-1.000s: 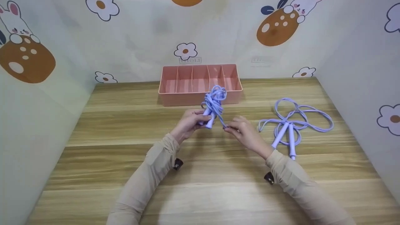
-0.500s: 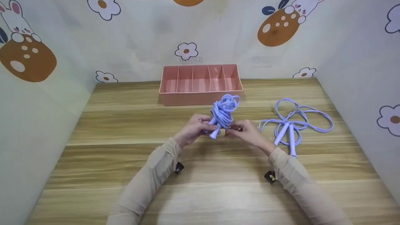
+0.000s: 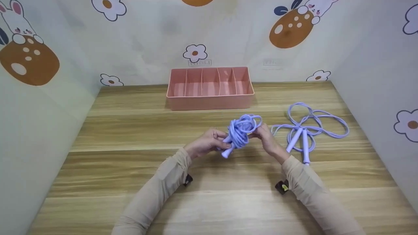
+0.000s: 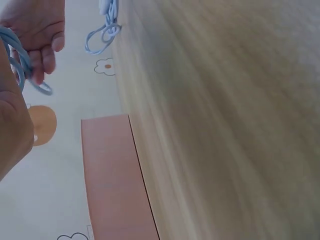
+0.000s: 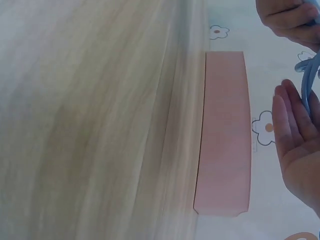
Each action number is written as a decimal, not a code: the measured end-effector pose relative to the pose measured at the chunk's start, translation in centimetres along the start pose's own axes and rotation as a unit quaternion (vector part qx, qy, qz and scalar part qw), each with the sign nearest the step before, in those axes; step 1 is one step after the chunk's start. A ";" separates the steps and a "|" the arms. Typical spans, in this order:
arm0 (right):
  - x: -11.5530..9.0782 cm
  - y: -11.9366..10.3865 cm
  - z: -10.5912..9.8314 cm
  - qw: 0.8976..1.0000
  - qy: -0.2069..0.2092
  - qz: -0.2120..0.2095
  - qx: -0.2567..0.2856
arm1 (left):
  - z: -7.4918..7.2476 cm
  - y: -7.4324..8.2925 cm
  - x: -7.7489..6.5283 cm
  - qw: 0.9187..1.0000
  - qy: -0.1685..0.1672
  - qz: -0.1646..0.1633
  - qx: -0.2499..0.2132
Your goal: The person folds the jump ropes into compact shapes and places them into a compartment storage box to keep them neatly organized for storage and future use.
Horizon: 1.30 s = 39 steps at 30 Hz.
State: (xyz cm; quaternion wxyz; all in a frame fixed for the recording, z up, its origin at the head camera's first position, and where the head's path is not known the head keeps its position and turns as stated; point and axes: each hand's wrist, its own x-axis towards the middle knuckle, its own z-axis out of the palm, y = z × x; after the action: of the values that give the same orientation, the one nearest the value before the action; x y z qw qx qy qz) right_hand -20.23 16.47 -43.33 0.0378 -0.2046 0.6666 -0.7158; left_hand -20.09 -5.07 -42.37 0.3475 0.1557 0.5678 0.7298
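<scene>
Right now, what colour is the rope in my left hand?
That rope is light purplish blue, seen best in the head view.

Wood-grain tabletop (image 3: 114, 130), pale sheen (image 3: 235, 209) toward front; whitish walls (image 3: 147, 49) printed with rabbits (image 3: 19, 24), flowers (image 3: 195, 53), brown ovals (image 3: 42, 65).

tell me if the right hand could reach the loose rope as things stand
Probably yes: the loose rope lies on the table to the right of the right hand, with nothing showing between. But that hand touches the bundle, so it would likely have to come away first.
</scene>
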 end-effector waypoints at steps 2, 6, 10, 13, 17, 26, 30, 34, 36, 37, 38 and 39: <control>-0.1 0.1 0.0 0.999 -0.008 -0.035 0.016 | -0.1 -0.2 0.0 1.000 -0.006 -0.003 0.001; -0.4 0.0 0.2 0.995 -0.028 -0.077 0.052 | -0.2 -0.4 -0.2 1.000 -0.016 -0.005 -0.010; -0.6 -0.3 0.9 0.998 0.017 -0.045 0.039 | -0.4 -0.7 -0.3 1.000 -0.013 -0.010 -0.024; -0.6 -0.9 1.7 0.997 0.075 0.004 0.026 | -0.5 -0.7 -0.4 0.999 -0.009 -0.012 -0.040; -0.5 -1.7 2.8 0.987 0.142 0.050 0.053 | -0.5 -0.8 -0.5 0.998 -0.006 -0.010 -0.056; -0.3 -1.9 4.4 0.960 0.260 0.066 0.085 | -0.2 -1.4 -0.2 0.998 -0.011 0.010 -0.061; -0.3 -1.7 4.3 0.966 0.234 0.059 0.090 | -0.2 -1.7 -0.3 0.998 0.008 0.010 -0.069; -0.3 -1.6 4.1 0.970 0.223 0.049 0.088 | -0.2 -2.0 -0.4 0.996 0.018 0.011 -0.082; -0.3 -1.6 4.0 0.966 0.236 0.040 0.094 | -0.2 -2.0 -0.4 0.996 0.018 0.012 -0.089; -0.2 -1.5 4.0 0.964 0.244 0.035 0.100 | -0.2 -2.1 -0.4 0.995 0.017 0.012 -0.092; -0.2 -1.5 3.9 0.961 0.251 0.029 0.110 | -0.2 -2.1 -0.4 0.995 0.016 0.011 -0.095; -0.1 -1.5 3.8 0.958 0.257 0.025 0.122 | -0.1 -2.1 -0.4 0.995 0.015 0.011 -0.098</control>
State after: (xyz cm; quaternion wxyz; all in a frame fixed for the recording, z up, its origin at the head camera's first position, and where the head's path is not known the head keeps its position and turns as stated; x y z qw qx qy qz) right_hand -18.48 13.08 -41.81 -0.0922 0.0095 0.5662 -0.8190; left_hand -19.23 -5.20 -44.30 0.3447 0.1160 0.4966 0.7881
